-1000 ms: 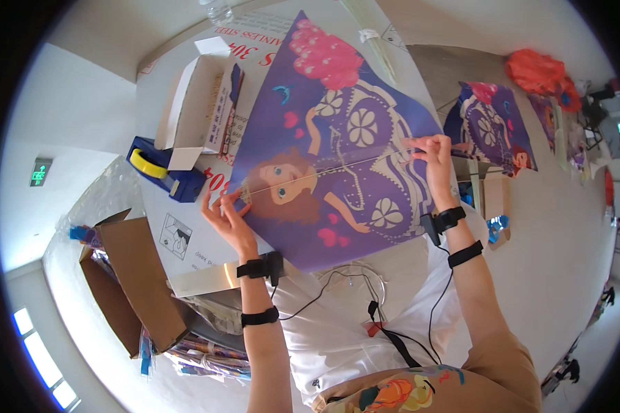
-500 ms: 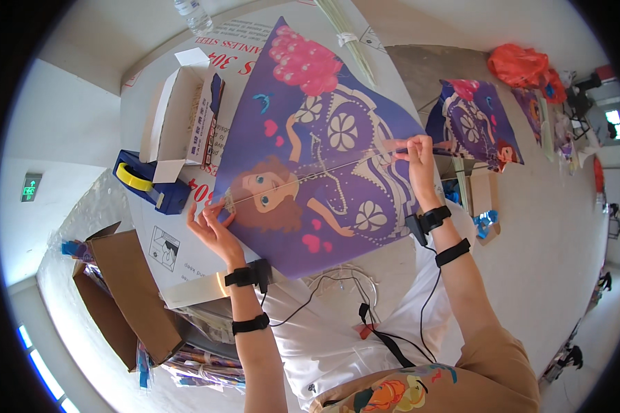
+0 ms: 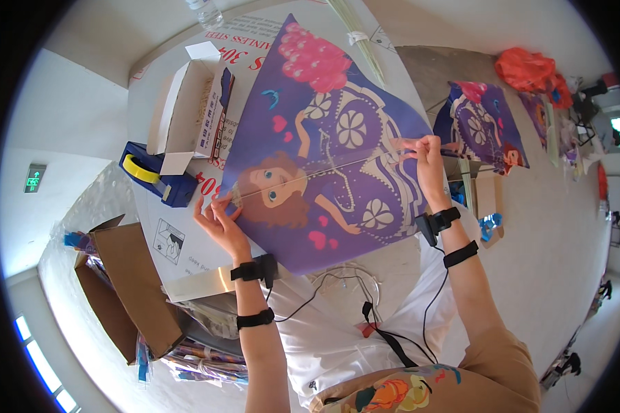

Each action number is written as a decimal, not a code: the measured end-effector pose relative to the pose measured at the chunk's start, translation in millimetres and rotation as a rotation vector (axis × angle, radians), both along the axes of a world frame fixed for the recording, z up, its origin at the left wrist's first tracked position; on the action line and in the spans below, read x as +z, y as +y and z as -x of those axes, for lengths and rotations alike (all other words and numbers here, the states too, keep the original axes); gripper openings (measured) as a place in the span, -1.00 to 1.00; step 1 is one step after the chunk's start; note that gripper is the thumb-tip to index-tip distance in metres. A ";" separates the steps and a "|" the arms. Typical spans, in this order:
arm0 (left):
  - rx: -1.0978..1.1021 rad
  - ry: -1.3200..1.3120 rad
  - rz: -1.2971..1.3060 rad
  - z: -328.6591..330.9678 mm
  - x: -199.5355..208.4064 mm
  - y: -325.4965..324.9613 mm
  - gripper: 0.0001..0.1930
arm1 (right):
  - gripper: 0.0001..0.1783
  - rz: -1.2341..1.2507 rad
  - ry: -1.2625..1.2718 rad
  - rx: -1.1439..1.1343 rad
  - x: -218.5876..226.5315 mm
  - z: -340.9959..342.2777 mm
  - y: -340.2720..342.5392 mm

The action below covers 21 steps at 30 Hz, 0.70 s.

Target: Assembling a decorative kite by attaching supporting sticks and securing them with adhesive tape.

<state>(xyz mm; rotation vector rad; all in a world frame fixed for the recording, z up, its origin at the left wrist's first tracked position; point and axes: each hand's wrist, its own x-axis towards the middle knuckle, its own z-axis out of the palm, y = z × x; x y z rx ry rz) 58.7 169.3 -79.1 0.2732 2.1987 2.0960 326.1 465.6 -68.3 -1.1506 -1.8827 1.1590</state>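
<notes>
A large purple kite (image 3: pixel 351 158) printed with a princess and pink balloons lies over the table in front of me. A thin pale line, which looks like a rod or strip, runs across it between my hands. My left hand (image 3: pixel 222 227) pinches the kite's left edge beside the printed head. At the opposite edge, by the hem of the printed dress, my right hand (image 3: pixel 430 168) is closed with fingertips on the kite. What exactly lies between the fingertips is too small to make out. Black straps circle both wrists and forearms.
A blue tape dispenser (image 3: pixel 157 176) with yellow tape stands beside an opened white box (image 3: pixel 186 110). Thin pale sticks (image 3: pixel 358 41) lie bundled at the table's far edge. Another purple kite (image 3: pixel 477 124) is at right. A brown carton (image 3: pixel 134 289) sits low on the left.
The whole scene has shifted slightly to the right in view. Both hands keep their hold at the same edges of the kite.
</notes>
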 end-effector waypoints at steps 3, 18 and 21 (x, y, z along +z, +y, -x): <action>-0.005 -0.004 0.000 -0.6 1.4 1.1 -0.61 | -0.88 0.010 0.003 -0.014 0.4 -1.0 -0.8; 0.054 -0.046 -0.059 0.7 1.2 1.5 -0.69 | -0.87 -0.053 -0.019 0.003 -4.8 -2.0 2.4; 0.056 -0.041 -0.050 0.7 -0.4 2.4 -0.69 | -0.89 -0.127 -0.051 0.002 -6.2 -2.3 4.9</action>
